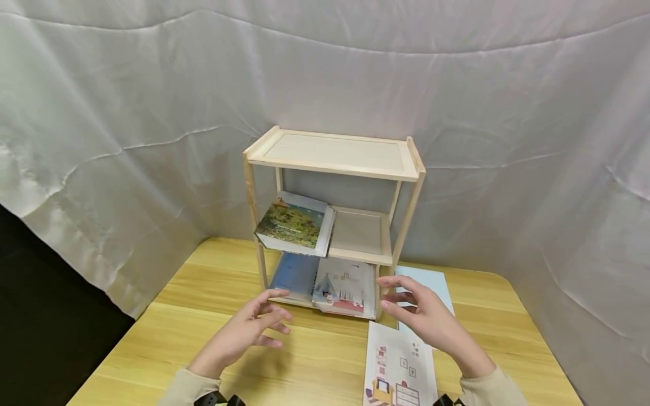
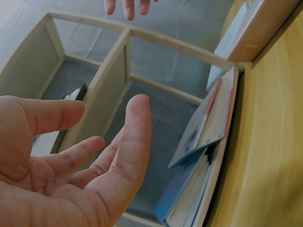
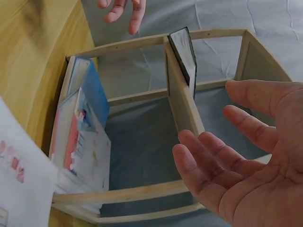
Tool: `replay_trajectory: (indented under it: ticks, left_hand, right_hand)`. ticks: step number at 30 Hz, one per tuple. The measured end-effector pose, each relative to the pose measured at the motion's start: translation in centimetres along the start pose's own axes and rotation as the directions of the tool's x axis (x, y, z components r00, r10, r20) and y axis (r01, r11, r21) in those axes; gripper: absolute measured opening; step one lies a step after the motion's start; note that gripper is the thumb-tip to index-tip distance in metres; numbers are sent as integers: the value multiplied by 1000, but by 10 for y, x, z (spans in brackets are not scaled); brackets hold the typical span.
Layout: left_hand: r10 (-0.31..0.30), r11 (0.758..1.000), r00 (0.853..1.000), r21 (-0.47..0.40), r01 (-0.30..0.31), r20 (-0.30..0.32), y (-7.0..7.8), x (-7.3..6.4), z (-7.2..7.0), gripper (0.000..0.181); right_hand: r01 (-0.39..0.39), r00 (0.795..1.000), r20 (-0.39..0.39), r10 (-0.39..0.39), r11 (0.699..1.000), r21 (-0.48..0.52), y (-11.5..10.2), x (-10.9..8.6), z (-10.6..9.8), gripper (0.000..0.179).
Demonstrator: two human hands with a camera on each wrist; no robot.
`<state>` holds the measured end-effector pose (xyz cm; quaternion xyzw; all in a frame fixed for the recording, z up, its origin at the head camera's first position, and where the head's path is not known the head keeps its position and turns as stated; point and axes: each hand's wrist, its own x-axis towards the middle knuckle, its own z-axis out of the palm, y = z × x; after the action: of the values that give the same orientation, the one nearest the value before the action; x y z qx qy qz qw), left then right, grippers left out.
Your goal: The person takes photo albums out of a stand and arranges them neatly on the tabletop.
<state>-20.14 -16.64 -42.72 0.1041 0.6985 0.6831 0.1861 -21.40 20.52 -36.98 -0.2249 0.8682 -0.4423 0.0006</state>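
Note:
My left hand (image 1: 249, 330) hovers in front of the shelf's lower left, palm inward, fingers loosely bent around nothing. On the other side my right hand (image 1: 424, 313) hangs over the books at the right, its fingers relaxed and holding nothing. Between and behind them stands a pale wooden shelf (image 1: 335, 160). A book with a tree picture on its cover (image 1: 291, 223) lies on the middle tier at the left, jutting past the front edge. On the bottom tier a blue book (image 1: 297, 273) lies beside a white illustrated book (image 1: 345, 285).
A white book with furniture drawings (image 1: 398, 366) lies on the wooden table (image 1: 304, 366) at the front right. Behind it a light blue book (image 1: 429, 285) lies next to the shelf's right legs. Grey curtains (image 1: 152, 84) hang around the table's back and sides.

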Motion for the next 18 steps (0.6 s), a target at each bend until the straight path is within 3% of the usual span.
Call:
replay_trajectory:
  ticks: [6, 13, 18]
  left_hand:
    - [25, 999, 999, 22, -25, -32, 8, -4, -11, 54]
    - [50, 998, 998, 47, -48, -50, 22, -11, -20, 54]
    - [60, 997, 996, 61, -56, -70, 30, -14, -27, 54]
  right_hand:
    - [38, 999, 9, -38, 999, 16, -11, 17, -2, 35]
    - [-6, 999, 42, 2, 996, 85, -20, 34, -5, 38]
    - [10, 999, 51, -15, 995, 100, -24, 47, -6, 41]
